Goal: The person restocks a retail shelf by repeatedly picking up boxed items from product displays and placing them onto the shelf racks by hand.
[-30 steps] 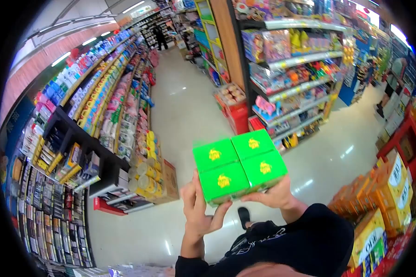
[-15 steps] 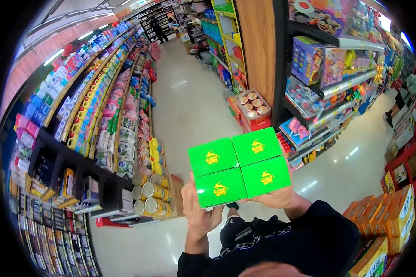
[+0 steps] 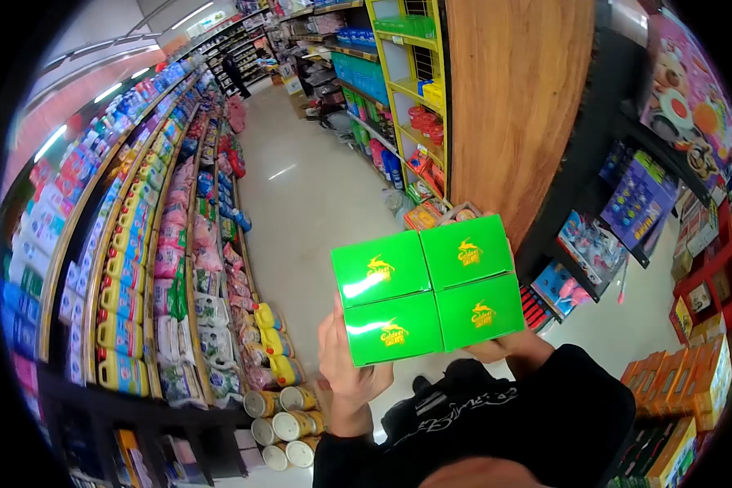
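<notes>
Four green boxes [image 3: 429,291] with yellow deer logos are held together as a two-by-two block in front of my chest. My left hand [image 3: 351,362] grips the block at its left side and lower left corner, its fingers partly hidden behind it. Around the lower right corner is my right hand [image 3: 512,348], with most of its fingers out of sight beneath the boxes. Both hands are closed on the block.
Long shelves of bottles and bags [image 3: 171,268] line the left, with stacked tins [image 3: 293,424] at their near end. A wooden panel [image 3: 512,106] and toy shelf stand right. Orange cartons [image 3: 679,382] are lower right. A distant person [image 3: 233,75] stands up the aisle.
The view has moved forward, so the left shelves, the aisle and the wooden panel look nearer. The green block stays in both hands at about the same place.
</notes>
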{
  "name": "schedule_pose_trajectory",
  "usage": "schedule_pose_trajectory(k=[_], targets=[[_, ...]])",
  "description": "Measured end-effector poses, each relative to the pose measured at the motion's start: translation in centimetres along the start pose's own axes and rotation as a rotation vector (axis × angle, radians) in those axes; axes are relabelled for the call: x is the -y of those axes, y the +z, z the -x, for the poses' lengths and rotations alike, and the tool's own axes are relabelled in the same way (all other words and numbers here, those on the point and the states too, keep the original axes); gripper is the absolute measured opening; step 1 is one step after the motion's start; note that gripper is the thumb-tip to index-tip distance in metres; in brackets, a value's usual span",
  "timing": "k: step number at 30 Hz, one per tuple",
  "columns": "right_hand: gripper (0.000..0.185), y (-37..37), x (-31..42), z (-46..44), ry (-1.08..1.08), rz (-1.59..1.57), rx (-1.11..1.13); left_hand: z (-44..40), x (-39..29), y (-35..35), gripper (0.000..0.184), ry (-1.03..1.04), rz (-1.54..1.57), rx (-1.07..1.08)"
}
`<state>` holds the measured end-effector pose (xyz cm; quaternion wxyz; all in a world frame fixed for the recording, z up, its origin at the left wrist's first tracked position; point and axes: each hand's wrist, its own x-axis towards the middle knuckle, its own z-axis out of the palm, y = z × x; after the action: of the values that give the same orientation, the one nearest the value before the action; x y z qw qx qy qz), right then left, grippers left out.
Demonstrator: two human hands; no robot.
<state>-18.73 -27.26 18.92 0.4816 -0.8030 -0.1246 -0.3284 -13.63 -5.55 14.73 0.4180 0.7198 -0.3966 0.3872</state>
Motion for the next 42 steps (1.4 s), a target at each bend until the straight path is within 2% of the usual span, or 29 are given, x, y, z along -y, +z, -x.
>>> schedule_pose_trajectory(k=[3,7,10,14,20,27,35,42], targets=[[0.105,2.1,-4.6,-3.3,0.094,-0.028,0.043,-2.5,5.5,1.0,0.076,-0.023,0.019,0.022],[0.095,4.3,-9.7,-9.9,-0.11,-0.002,0.081,-6.2,13.1,3.8,0.073,0.004,-0.008,0.035],[0.09,5.3,-15.3,-15.2,-0.265,0.0,0.108,-8.3,19.5,7.4,0.07,-0.099,0.064,0.003],[0.087,6.5,-23.6,-22.3,-0.292,-0.087,0.112,-13.4,28.4,12.8,0.076,-0.104,0.21,0.03],[0.091,6.2,-31.4,-32.7,-0.262,0.109,-0.073,-23.2,40.6,22.8,0.094,0.024,0.44,0.107],[0.093,4.0,-37.2,-40.7,-0.181,0.408,-0.23,-32.0,49.1,35.1,0.097,0.161,0.598,0.098],[0.091,4.3,-44.0,-51.6,-0.026,0.89,-0.455,-44.4,58.6,50.9,0.085,0.313,0.726,0.164],[0.088,2.5,-49.5,-62.1,0.103,1.036,-0.673,-56.2,61.6,61.2,0.08,0.477,0.784,0.177]])
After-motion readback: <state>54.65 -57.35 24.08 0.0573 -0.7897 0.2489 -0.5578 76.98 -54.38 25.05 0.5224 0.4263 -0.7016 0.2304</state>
